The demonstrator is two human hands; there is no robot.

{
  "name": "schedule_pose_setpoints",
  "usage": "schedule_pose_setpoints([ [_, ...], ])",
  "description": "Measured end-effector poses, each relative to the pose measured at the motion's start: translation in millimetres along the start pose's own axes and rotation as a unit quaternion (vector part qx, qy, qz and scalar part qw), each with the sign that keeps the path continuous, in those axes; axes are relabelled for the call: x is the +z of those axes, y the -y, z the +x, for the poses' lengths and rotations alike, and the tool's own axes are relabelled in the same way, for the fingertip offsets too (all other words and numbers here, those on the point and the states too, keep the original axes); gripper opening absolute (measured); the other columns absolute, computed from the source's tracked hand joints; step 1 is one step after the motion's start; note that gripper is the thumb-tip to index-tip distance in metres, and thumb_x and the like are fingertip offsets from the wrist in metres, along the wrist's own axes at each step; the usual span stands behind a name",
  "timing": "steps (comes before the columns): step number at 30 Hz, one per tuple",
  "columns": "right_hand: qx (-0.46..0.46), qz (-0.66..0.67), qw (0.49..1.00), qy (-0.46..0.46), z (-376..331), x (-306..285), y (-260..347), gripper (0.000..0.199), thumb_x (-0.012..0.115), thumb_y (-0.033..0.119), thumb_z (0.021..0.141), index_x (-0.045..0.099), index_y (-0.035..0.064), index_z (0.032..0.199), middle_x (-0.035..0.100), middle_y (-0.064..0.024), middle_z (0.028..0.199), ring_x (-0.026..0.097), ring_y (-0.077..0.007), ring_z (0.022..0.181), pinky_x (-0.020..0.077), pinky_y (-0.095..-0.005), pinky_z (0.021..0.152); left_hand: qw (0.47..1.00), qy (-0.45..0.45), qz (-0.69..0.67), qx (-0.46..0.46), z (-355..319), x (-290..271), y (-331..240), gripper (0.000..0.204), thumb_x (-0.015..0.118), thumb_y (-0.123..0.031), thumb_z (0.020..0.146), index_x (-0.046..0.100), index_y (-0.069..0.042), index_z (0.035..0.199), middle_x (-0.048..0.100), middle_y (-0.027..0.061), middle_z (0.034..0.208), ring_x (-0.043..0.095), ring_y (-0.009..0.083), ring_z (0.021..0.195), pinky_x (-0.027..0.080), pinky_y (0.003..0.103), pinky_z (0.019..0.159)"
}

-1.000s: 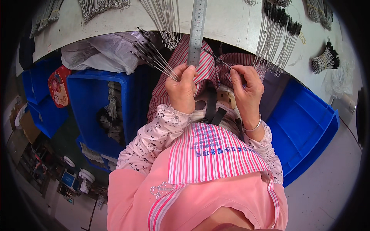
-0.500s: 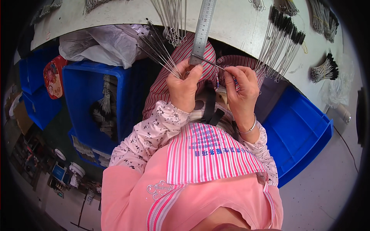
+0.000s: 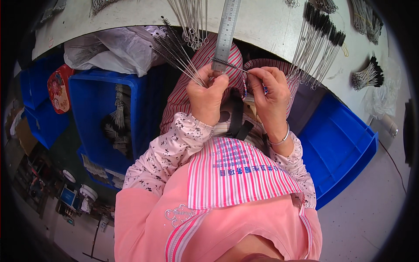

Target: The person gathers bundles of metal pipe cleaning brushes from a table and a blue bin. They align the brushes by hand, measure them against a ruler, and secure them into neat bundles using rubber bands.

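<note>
My left hand (image 3: 205, 99) is closed around the wire stems of several thin black-bristled tube brushes (image 3: 176, 53), which fan out to the upper left. Its thumb and fingers also grip the near end of a steel ruler (image 3: 226, 36), which reaches over the table edge. One more tube brush (image 3: 230, 64) lies crosswise over the ruler near that end, bristles toward the left. My right hand (image 3: 271, 92) pinches this brush's bare wire stem between thumb and fingertips.
On the white table (image 3: 257, 26) lie looped-wire brushes (image 3: 192, 26) behind the ruler and a row of black-tipped brushes (image 3: 316, 43) at right. A tied bundle (image 3: 368, 75) sits farther right. Blue bins (image 3: 102, 78) flank me, with a plastic bag (image 3: 120, 50) at left.
The single brush has shifted left and up along the ruler, now lying more squarely across it. My right hand has moved slightly left and away from me with it.
</note>
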State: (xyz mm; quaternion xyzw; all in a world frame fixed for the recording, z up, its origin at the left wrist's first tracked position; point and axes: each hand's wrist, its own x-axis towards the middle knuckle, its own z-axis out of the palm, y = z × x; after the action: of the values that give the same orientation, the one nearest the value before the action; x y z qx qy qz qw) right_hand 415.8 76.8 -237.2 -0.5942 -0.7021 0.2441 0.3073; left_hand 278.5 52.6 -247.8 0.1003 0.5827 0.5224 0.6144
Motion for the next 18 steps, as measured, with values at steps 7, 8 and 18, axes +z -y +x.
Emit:
schedule_pose_setpoints([
  [7, -0.004, -0.007, 1.0, 0.014, 2.1, 0.4, -1.2, 0.011, 0.067, 0.005, 0.071, 0.065, 0.0067, 0.082, 0.06, -0.0067, 0.077, 0.054, -0.0243, 0.07, 0.0436, -0.0331, 0.062, 1.0, 0.004, 0.008, -0.004, 0.3, -1.1, -0.7, 0.015, 0.059, -0.001, 0.078, 0.061, -0.001, 0.092, 0.056, -0.0045, 0.073, 0.044, -0.0007, 0.058, 0.034, 0.015, 0.049],
  [8, -0.007, -0.01, 1.0, 0.014, 2.1, 0.8, -3.1, 0.011, 0.067, 0.005, 0.071, 0.066, 0.007, 0.082, 0.06, -0.0065, 0.077, 0.054, -0.0243, 0.07, 0.0436, -0.0332, 0.062, 1.0, 0.007, 0.006, -0.006, 0.8, -1.7, -0.8, 0.014, 0.058, -0.001, 0.078, 0.061, -0.001, 0.092, 0.056, -0.0044, 0.073, 0.044, -0.0007, 0.058, 0.034, 0.015, 0.05],
  [18, -0.028, -0.048, 0.998, 0.015, 5.0, -1.9, -5.6, 0.01, 0.067, 0.008, 0.072, 0.065, 0.0094, 0.082, 0.059, -0.0042, 0.078, 0.053, -0.0229, 0.072, 0.042, -0.0336, 0.063, 0.999, -0.029, -0.017, -0.02, 1.5, 3.4, -3.3, 0.015, 0.053, -0.001, 0.079, 0.059, 0.001, 0.092, 0.041, -0.0052, 0.053, 0.027, 0.001, 0.038, 0.021, 0.019, 0.036],
])
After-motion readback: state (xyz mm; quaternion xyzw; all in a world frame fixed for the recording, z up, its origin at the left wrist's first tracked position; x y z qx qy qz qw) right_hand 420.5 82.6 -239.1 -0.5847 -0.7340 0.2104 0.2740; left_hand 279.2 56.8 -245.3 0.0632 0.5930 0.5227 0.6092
